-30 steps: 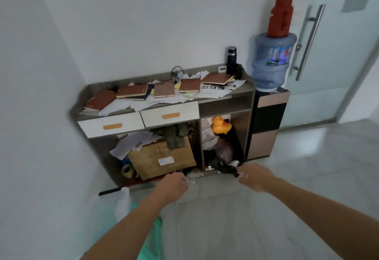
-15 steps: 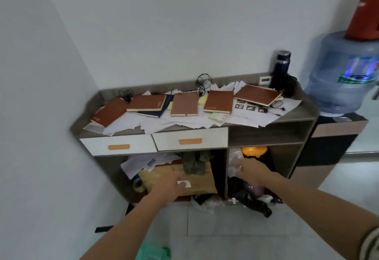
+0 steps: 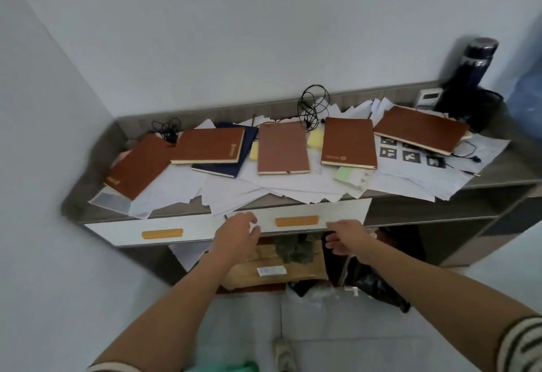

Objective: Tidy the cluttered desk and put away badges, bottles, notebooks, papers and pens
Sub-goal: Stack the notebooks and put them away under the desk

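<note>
1. The left hand (image 3: pixel 237 232) hovered at the seam between the two drawer fronts, fingers loosely curled and holding nothing that I could see.
2. The right hand (image 3: pixel 346 236) hung just under the lower right corner of the right drawer (image 3: pixel 343 211), fingers relaxed and slightly spread, with nothing in them.
3. Between the two hands sat that drawer's orange handle (image 3: pixel 296 221). The left drawer (image 3: pixel 117 232) stretched away beyond the left hand.
4. Just above both hands, loose papers (image 3: pixel 293 184) spilled over the front edge of the desk (image 3: pixel 504 166).
5. Farther up lay the row of notebooks:
   - a brown notebook (image 3: pixel 137 166) far out to the left;
   - a second brown one (image 3: pixel 208 145) resting on a navy notebook (image 3: pixel 217 169) above the left hand;
   - a third (image 3: pixel 283 147) above the gap between the hands;
   - a fourth (image 3: pixel 349 143) above the right hand;
   - a fifth (image 3: pixel 419 129) off to the right, over a sheet of printed black markers (image 3: pixel 410 153).
6. Yellow sticky pads (image 3: pixel 315 138) showed between the third and fourth notebooks, and a coil of black cable (image 3: pixel 313 107) stood behind them.
7. Far to the right, at the back corner, a dark bottle (image 3: pixel 475 60) stood upright beside a small white display (image 3: pixel 428 96).
8. Below the hands, under the drawers, a cardboard box (image 3: pixel 264 266) sat with an olive cloth (image 3: pixel 296 248) draped on it, and a black bag (image 3: pixel 375 283) lay under the right forearm.
</note>
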The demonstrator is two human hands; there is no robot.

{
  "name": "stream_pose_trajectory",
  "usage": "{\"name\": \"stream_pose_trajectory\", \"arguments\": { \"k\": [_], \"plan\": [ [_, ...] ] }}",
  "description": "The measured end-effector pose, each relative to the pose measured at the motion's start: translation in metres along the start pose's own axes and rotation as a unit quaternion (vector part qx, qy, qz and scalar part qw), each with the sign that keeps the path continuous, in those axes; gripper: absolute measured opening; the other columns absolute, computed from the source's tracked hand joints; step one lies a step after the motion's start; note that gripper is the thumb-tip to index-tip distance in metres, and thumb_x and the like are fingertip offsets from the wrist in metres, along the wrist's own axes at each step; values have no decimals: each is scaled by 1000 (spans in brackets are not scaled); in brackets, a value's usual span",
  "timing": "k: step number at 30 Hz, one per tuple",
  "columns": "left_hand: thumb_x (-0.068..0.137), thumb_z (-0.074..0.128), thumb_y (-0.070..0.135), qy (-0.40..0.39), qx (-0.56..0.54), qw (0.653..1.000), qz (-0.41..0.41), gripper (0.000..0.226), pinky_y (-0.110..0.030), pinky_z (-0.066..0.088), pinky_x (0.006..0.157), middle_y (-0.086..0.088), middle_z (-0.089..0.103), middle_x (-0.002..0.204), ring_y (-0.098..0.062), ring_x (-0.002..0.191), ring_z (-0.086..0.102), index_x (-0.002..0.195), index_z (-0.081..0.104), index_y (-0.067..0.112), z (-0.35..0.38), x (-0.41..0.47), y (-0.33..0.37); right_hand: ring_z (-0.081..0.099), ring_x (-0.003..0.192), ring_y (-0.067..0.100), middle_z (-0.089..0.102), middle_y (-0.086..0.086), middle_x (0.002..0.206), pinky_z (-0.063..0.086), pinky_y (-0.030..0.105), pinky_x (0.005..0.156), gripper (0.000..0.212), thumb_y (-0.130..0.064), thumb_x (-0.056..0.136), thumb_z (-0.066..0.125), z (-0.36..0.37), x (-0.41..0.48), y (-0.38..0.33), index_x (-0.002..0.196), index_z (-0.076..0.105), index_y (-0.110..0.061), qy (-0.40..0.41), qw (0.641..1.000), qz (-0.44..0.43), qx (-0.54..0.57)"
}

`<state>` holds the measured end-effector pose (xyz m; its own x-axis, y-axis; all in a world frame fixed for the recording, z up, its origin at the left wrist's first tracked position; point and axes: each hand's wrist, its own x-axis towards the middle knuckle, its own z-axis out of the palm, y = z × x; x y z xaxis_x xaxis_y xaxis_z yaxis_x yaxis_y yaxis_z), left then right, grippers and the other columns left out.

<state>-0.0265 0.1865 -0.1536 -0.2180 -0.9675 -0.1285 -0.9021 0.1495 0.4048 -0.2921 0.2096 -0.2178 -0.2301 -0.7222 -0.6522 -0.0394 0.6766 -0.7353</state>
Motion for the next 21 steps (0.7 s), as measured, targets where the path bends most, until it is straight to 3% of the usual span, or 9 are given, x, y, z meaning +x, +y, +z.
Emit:
{"name": "stream_pose_trajectory", "arguments": {
  "k": [2, 6, 9, 12, 16, 21],
  "plan": [
    [98, 47, 35, 4, 28, 999, 28, 32, -31, 44, 85, -2, 57, 118, -20, 108, 55, 123, 56, 18, -5, 40, -16, 69, 81, 30, 68, 18, 98, 59, 33, 61, 25, -27, 97, 59, 21, 22, -10, 112, 56, -7, 43, 990, 60, 123],
    [95, 51, 40, -11, 68, 995, 71, 35, -37, 46, 86, -4, 54, 116, -23, 109, 51, 121, 57, 17, -5, 83, -30, 65, 82, 30, 64, 22, 110, 58, 36, 65, 26, -27, 102, 50, 44, 43, -18, 117, 51, -7, 91, 959, 107, 247],
    [90, 58, 45, -45, 65, 994, 81, 34, -35, 45, 82, -2, 51, 112, -22, 106, 49, 114, 53, 20, 2, 108, -42, 62, 82, 28, 60, 15, 103, 56, 38, 64, 29, -29, 103, 47, 60, 57, -19, 121, 51, -7, 108, 917, 124, 364],
    [88, 62, 45, -56, 29, 994, 93, 31, -34, 44, 77, 0, 51, 104, -21, 98, 50, 106, 50, 22, 5, 118, -49, 63, 95, 33, 59, 18, 113, 56, 41, 66, 40, -37, 102, 46, 74, 68, -15, 128, 49, -6, 106, 866, 148, 466],
    [88, 62, 45, -53, 32, 991, 120, 33, -35, 43, 77, -1, 51, 103, -22, 95, 49, 106, 51, 20, 7, 122, -55, 61, 109, 36, 59, 21, 119, 57, 46, 80, 54, -48, 99, 49, 97, 77, -7, 134, 47, -7, 79, 819, 156, 547],
    [87, 63, 47, -51, 32, 989, 137, 34, -32, 41, 72, 0, 50, 100, -21, 91, 48, 105, 51, 21, 9, 125, -59, 63, 103, 34, 60, 21, 115, 58, 42, 78, 60, -56, 96, 48, 102, 77, -2, 132, 50, -8, 64, 812, 159, 558]
  ]
}}
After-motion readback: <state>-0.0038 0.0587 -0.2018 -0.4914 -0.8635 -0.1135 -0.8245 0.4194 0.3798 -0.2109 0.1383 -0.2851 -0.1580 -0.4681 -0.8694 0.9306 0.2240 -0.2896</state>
